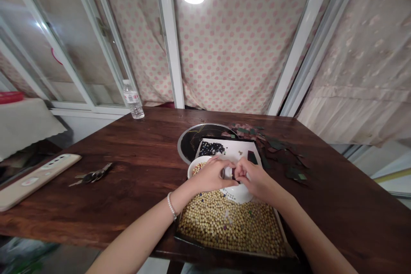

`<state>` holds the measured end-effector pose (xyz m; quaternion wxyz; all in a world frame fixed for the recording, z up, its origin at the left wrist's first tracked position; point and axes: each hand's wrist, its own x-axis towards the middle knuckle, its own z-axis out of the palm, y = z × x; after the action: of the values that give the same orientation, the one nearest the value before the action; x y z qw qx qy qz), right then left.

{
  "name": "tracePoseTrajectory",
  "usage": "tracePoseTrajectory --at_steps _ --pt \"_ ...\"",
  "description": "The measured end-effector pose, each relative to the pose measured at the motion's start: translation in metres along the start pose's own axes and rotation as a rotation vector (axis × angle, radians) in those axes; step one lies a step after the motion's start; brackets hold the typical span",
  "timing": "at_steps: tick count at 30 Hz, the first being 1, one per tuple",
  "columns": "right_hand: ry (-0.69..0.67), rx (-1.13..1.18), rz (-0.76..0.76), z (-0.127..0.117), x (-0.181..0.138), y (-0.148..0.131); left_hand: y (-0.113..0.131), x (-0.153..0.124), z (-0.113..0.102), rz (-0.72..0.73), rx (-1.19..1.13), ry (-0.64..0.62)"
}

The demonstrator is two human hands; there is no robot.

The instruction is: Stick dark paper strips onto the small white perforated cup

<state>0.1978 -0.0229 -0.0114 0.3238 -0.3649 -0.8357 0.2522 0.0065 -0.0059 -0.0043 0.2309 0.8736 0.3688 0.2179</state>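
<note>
Curled in tightly, the fingers of your right hand (253, 177) meet a small dark maroon piece (234, 174), as the head view shows; your left hand (210, 176) faces it, thumb and forefinger arched well apart around the same spot. You cannot tell from here which hand bears the piece, or whether either one is pinching it.

Both your hands are over a shallow black-edged tray (189, 241). Under them sits a round white bowl with a dotted green pattern (239, 195), and a second white bowl holding multicoloured beads (197, 168) is partly hidden behind your left hand. Round yellowish beads (224, 224) cover the tray's near part; small black beads (211, 148) gather in its far left corner, and a flat dark rectangular piece (252, 157) lies near its far right.

Beyond the tray is a dark round plate with a silvery rim (183, 147); dark green and reddish scraps (276, 143) are strewn to its right. On your left wrist is a pale beaded bracelet (171, 205).
</note>
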Motion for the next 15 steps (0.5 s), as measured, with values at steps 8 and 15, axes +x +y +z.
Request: tracePoseTrajectory --at_steps 8,15 --pt "0.071 -0.015 0.052 0.003 0.002 0.001 -0.003 0.000 0.002 0.007 -0.011 0.009" --pt "0.181 -0.077 0.042 0.008 0.006 0.009 -0.004 0.000 0.002 0.002 0.002 0.015"
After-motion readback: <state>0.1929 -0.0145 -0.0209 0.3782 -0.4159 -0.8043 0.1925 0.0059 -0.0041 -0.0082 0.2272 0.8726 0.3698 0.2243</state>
